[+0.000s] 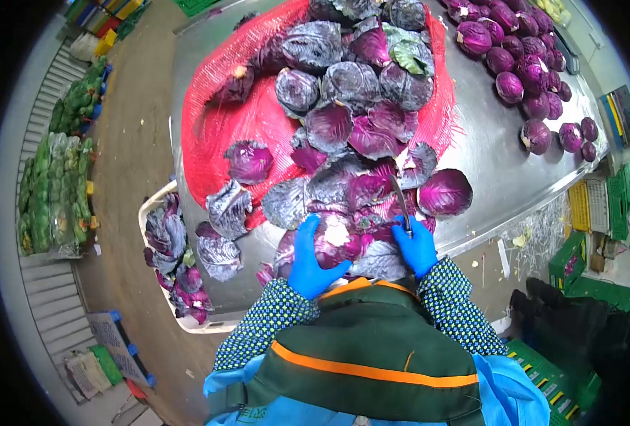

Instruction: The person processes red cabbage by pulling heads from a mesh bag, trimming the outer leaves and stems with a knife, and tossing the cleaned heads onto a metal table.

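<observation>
A red cabbage [338, 243] with a pale cut stem lies at the table's near edge, in front of the apron. My left hand [311, 261], in a blue glove, cups its left side, thumb stretched to the right and fingers pointing forward. In my blue-gloved right hand [417, 247] is a knife [401, 201], its narrow curved blade pointing forward over the leaves. Loose purple outer leaves [380, 261] lie around and under both hands. Beyond them, several untrimmed cabbages [350, 84] sit on a red mesh sack [258, 117].
Peeled red cabbages [535, 74] are piled at the table's far right. A white bin [187, 323] of dark leaves stands against the left edge of the metal table [482, 206]. Green crates [569, 261] are on the right; bagged green produce [54, 192] is on the left.
</observation>
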### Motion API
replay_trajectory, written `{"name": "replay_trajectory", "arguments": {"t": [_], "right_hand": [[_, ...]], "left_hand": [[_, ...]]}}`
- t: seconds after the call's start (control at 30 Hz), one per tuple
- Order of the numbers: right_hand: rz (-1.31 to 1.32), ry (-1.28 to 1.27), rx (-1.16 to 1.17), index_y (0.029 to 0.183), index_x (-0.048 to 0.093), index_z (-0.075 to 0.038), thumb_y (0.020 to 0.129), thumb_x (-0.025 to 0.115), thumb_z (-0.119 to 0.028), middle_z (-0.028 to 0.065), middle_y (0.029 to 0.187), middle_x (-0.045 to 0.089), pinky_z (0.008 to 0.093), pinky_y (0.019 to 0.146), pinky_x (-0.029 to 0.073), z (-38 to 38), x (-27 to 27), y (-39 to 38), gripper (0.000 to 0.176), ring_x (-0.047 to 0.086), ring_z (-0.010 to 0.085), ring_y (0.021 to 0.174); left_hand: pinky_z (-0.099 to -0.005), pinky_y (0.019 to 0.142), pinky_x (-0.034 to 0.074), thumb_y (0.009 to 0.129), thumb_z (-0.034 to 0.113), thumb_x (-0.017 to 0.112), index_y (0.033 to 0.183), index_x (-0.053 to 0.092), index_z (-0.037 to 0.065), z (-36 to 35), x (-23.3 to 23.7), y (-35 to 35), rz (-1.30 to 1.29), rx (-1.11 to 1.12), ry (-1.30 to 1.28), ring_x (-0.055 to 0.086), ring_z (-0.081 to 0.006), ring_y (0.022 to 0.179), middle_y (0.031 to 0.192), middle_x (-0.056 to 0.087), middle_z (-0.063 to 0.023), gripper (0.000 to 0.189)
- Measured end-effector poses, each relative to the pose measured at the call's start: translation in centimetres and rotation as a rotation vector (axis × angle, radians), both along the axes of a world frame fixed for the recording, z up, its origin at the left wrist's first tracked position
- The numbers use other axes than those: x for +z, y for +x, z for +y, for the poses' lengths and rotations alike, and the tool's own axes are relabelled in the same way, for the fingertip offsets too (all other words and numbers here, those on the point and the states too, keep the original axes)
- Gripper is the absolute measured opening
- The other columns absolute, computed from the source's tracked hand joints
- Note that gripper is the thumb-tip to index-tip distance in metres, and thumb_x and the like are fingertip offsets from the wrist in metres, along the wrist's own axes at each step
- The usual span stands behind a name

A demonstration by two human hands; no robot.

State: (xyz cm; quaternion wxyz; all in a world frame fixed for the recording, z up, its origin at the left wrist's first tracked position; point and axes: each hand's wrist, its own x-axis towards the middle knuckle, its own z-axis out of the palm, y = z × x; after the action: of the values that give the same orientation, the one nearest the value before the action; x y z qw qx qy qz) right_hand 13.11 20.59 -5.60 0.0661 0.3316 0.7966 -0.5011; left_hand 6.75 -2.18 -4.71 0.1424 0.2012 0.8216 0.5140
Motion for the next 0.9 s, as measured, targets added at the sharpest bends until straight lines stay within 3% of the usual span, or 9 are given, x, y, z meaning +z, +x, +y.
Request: {"name": "replay_trajectory", "arguments": {"t": [0.03, 0.13, 0.2, 0.37, 0.63, 0.73, 0.8, 0.87, 0.9], "right_hand": [[0.327, 0.392, 0.052, 0.116, 0.053, -0.003, 0.084, 0.058, -0.012, 0.0171, 0.098, 0.057, 0.033, 0.078, 0.046, -0.2, -0.2, 0.6, 0.034, 0.057, 0.0266, 0.087], [0.547, 0.377, 0.222, 0.123, 0.048, -0.008, 0.085, 0.055, -0.01, 0.018, 0.101, 0.052, 0.0339, 0.081, 0.044, -1.1, 4.4, -0.2, 0.039, 0.054, 0.0306, 0.091], [0.495, 0.08, 0.476, 0.129, 0.046, -0.016, 0.086, 0.052, -0.007, 0.0115, 0.087, 0.053, 0.0334, 0.069, 0.046, -2.0, 5.8, -0.4, 0.045, 0.056, 0.0267, 0.078], [0.375, 0.401, 0.741, 0.128, 0.047, -0.025, 0.085, 0.051, -0.011, 0.0076, 0.077, 0.051, 0.0354, 0.053, 0.045, -2.3, 4.4, -0.5, 0.045, 0.054, 0.0234, 0.064], [0.292, 0.387, 0.571, 0.13, 0.045, -0.021, 0.088, 0.049, -0.013, 0.0109, 0.087, 0.058, 0.0345, 0.055, 0.047, -1.0, -0.4, -3.6, 0.043, 0.058, 0.0244, 0.065], [0.113, -0.245, 0.279, 0.137, 0.032, -0.008, 0.092, 0.049, -0.018, 0.0139, 0.106, 0.06, 0.0319, 0.066, 0.049, 1.7, 1.1, -6.7, 0.049, 0.061, 0.02, 0.077], [0.116, -0.474, 0.323, 0.139, 0.017, 0.004, 0.08, 0.066, -0.034, 0.0206, 0.118, 0.054, 0.0321, 0.088, 0.044, -0.6, 3.8, -5.8, 0.085, 0.056, 0.0227, 0.103], [0.202, 0.055, 0.508, 0.136, 0.024, 0.005, 0.077, 0.066, -0.04, 0.0245, 0.121, 0.051, 0.0329, 0.09, 0.042, -3.0, 0.9, -4.2, 0.086, 0.053, 0.0271, 0.11], [0.218, 0.036, 0.359, 0.131, 0.037, 0.002, 0.078, 0.064, -0.039, 0.0238, 0.11, 0.058, 0.0354, 0.084, 0.046, -4.2, 0.7, -5.0, 0.072, 0.058, 0.0308, 0.101]], "left_hand": [[-0.0424, 0.106, 0.023, 0.06, 0.025, 0.081, 0.135, 0.026, 0.0, 0.1, 0.4, 0.5, 0.077, 0.049, -0.113, 0.024, -0.033, 0.13, 0.138, 0.024, -0.0213, 0.096], [-0.0443, 0.103, 0.027, 0.058, 0.027, 0.082, 0.134, 0.027, -0.001, 0.9, 1.3, 0.8, -0.042, 0.143, -0.257, 0.027, -0.034, 0.126, 0.134, 0.027, -0.0209, 0.098], [-0.0426, 0.1, 0.03, 0.058, 0.03, 0.082, 0.132, 0.029, -0.001, 1.2, 1.1, 0.4, 0.024, 0.136, -0.222, 0.035, -0.0324, 0.119, 0.127, 0.034, -0.0194, 0.096], [-0.0397, 0.1, 0.032, 0.058, 0.031, 0.082, 0.128, 0.033, -0.001, 2.1, 1.0, -0.2, 0.001, 0.198, -0.144, 0.04, -0.031, 0.116, 0.124, 0.039, -0.0192, 0.091], [-0.0453, 0.099, 0.03, 0.056, 0.029, 0.083, 0.129, 0.033, 0.002, 2.9, 0.7, 0.6, 0.2, 0.109, -0.197, 0.036, -0.0365, 0.118, 0.127, 0.037, -0.0215, 0.092], [-0.0471, 0.1, 0.029, 0.055, 0.029, 0.083, 0.129, 0.034, 0.003, 2.2, 0.4, 1.4, 0.277, 0.038, -0.21, 0.034, -0.0375, 0.12, 0.128, 0.037, -0.0211, 0.092], [-0.0476, 0.102, 0.027, 0.055, 0.03, 0.084, 0.128, 0.035, 0.004, 1.3, 0.3, 1.3, 0.119, 0.137, -0.154, 0.034, -0.0382, 0.121, 0.127, 0.039, -0.0194, 0.091], [-0.0452, 0.103, 0.028, 0.054, 0.028, 0.084, 0.128, 0.035, 0.004, 0.5, -0.1, 0.4, 0.115, 0.109, -0.099, 0.036, -0.0354, 0.12, 0.126, 0.04, -0.0184, 0.091], [-0.0436, 0.102, 0.029, 0.054, 0.026, 0.085, 0.128, 0.035, 0.003, 0.2, 0.0, -0.1, 0.052, 0.071, -0.036, 0.037, -0.0335, 0.12, 0.127, 0.04, -0.0179, 0.092]]}}
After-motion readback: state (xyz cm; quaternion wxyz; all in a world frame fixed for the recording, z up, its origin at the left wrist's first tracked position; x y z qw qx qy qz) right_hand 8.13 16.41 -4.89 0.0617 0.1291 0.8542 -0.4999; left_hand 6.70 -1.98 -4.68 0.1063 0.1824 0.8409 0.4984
